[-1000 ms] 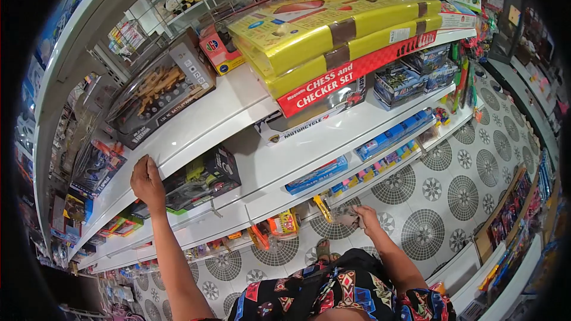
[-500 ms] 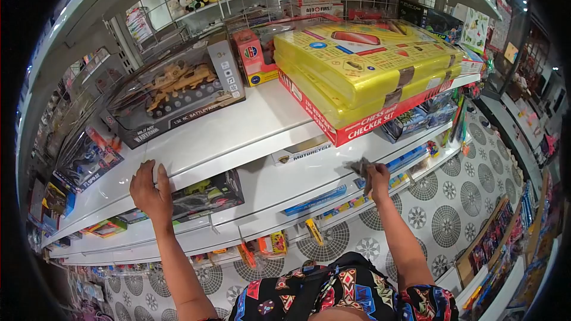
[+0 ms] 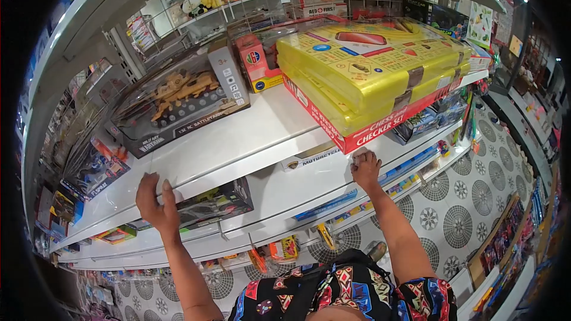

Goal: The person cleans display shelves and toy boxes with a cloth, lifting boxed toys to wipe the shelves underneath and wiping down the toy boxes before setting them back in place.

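My left hand (image 3: 157,202) is at the front edge of the upper white shelf (image 3: 208,157), its thumb apart from its fingers and nothing in its grasp. Curled fingers show on my right hand (image 3: 366,169), over the lower shelf (image 3: 273,187), just below the front corner of the red chess and checker set (image 3: 375,129). Something greyish is at its fingertips, too hidden to name. Two yellow cases (image 3: 363,71) lie stacked on the chess set. A motorcycle box (image 3: 312,157) lies behind and left of my right hand.
A boxed toy tank (image 3: 184,95) and a pink and yellow box (image 3: 259,62) stand on the upper shelf. Another boxed toy (image 3: 217,205) sits below, near my left hand. Blue packs (image 3: 327,202) lie lower down. At right is a rack of packaged goods (image 3: 499,238).
My right hand has moved up from over the floor to the lower shelf, and the grey thing it held is now mostly hidden. My left hand stays by the shelf edge. The view has shifted.
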A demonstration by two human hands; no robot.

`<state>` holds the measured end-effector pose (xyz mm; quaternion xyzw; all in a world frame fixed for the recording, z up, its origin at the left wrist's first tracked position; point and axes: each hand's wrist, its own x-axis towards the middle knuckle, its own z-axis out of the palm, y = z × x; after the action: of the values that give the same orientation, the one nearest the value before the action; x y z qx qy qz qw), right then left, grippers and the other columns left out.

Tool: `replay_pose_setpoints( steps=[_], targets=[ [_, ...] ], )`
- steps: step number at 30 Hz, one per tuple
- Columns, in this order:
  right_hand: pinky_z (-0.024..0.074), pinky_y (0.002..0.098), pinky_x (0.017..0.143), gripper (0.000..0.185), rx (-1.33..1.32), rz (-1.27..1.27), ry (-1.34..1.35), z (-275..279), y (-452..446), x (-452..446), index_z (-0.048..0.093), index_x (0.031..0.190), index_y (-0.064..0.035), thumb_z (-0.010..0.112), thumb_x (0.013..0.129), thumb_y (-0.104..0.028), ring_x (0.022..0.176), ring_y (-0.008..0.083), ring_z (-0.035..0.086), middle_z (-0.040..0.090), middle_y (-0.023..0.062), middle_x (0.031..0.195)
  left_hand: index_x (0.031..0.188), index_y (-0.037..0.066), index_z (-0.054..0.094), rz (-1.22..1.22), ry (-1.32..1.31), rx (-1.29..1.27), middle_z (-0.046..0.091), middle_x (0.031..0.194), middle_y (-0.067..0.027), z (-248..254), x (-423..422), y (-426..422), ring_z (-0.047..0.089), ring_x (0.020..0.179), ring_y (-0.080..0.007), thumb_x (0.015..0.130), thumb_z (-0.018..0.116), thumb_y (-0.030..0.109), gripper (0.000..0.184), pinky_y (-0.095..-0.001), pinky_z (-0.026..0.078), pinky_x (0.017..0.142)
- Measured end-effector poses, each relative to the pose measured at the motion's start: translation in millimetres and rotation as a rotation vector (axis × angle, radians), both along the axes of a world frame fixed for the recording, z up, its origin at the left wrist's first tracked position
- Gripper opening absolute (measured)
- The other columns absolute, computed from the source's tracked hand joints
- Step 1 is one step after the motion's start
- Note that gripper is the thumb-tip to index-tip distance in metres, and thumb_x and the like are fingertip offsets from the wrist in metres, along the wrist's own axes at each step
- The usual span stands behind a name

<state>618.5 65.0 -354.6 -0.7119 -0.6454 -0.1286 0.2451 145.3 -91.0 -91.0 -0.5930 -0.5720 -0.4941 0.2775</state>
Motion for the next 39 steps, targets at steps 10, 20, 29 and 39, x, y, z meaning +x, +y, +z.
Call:
replay_pose_setpoints(
  steps=[10, 20, 29, 39],
  targets=[
    [0.0462, 0.0454, 0.085, 0.037, -0.188, 0.003, 0.236, 15, 33, 76, 0.053, 0.109, -0.0044, 0.065, 0.076, -0.015, 0.103, 0.035, 0.056, 0.056, 0.0157, 0.109, 0.111, 0.001, 0.061, -0.613, -0.044, -0.6, 0.063, 0.112, -0.018, -66, 140, -10, 0.059, 0.107, -0.0311, 0.072, 0.07, 0.013, 0.042, -0.0397, 0.044, 0.093],
    [0.0456, 0.04, 0.092, 0.094, -0.15, -0.003, 0.556, -11, 109, 136, 0.026, 0.146, -0.0234, 0.076, 0.067, -0.033, 0.112, 0.035, 0.055, 0.043, 0.0163, 0.136, 0.12, 0.005, 0.05, -0.708, -0.913, -0.878, 0.059, 0.111, -0.0084, -249, 124, 185, 0.056, 0.099, -0.0167, 0.077, 0.071, 0.011, 0.049, -0.0354, 0.046, 0.085],
    [0.0442, 0.0338, 0.092, 0.094, -0.389, 0.098, 0.889, 11, 109, 141, 0.032, 0.144, -0.0171, 0.078, 0.062, -0.018, 0.111, 0.0283, 0.055, 0.054, 0.0126, 0.127, 0.117, 0.016, 0.047, -0.648, -1.114, -0.897, 0.058, 0.109, -0.0013, -259, 160, 188, 0.054, 0.098, -0.0163, 0.065, 0.079, 0.021, 0.061, -0.0447, 0.036, 0.082],
    [0.046, 0.0312, 0.087, 0.071, -0.238, 0.306, 1.089, -17, 99, 143, 0.042, 0.134, -0.007, 0.071, 0.07, -0.005, 0.101, 0.0221, 0.059, 0.061, 0.01, 0.113, 0.112, 0.004, 0.057, -0.766, -1.044, -0.825, 0.063, 0.103, -0.0066, -174, 216, 122, 0.061, 0.097, -0.018, 0.068, 0.076, 0.01, 0.048, -0.0357, 0.047, 0.092]
  ],
)
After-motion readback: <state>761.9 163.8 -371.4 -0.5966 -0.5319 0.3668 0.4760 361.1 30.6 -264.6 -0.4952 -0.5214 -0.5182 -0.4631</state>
